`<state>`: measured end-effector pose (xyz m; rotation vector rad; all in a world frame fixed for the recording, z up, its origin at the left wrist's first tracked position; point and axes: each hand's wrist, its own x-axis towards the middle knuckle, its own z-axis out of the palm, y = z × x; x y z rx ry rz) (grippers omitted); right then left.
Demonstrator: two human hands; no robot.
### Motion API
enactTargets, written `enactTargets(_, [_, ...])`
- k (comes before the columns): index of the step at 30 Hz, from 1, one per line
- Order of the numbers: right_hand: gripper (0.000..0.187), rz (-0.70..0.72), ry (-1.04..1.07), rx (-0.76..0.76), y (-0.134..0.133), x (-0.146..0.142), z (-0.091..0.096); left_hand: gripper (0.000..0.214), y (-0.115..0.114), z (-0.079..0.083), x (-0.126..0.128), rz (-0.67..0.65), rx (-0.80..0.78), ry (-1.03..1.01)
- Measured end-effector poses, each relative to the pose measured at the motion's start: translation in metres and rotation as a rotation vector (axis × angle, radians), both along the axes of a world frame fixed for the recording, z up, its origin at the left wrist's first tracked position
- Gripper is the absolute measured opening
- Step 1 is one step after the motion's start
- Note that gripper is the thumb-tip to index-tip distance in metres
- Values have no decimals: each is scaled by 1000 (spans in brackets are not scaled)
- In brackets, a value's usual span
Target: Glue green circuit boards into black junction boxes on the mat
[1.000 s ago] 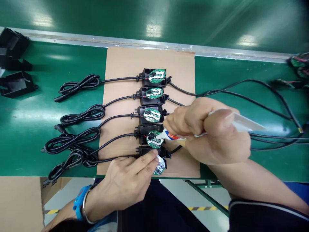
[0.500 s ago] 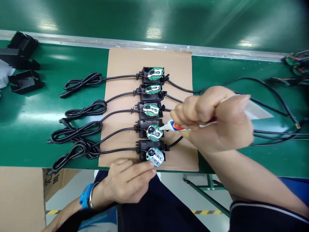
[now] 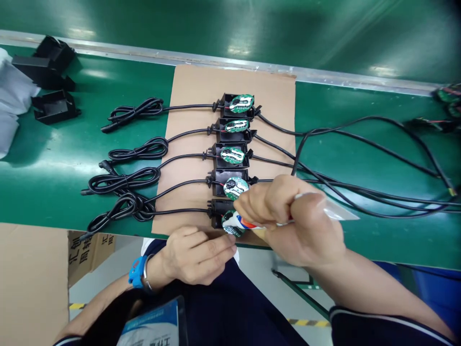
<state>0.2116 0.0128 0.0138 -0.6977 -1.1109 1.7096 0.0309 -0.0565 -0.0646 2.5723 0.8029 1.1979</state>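
Five boxes line the cardboard, each bearing a board, the nearest board by the bench edge. The right hand grips a tube over it; the left hand seems to touch its rim, pinching or not I can't tell. Cardboard extends past the farthest box.

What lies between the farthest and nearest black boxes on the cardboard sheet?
Three more black boxes, each with a circuit board over it, lie between the farthest box and nearest box, as the head view shows.
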Motion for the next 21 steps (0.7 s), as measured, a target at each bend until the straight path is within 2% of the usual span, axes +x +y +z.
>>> enactTargets(13, [47,-67,-91,-39,-13,14,7,29,1,-1,2,9,-12,-11])
enactTargets(21, [44,-105,-135,53,-6,24,8,26,3,4,1,-5,-21,27])
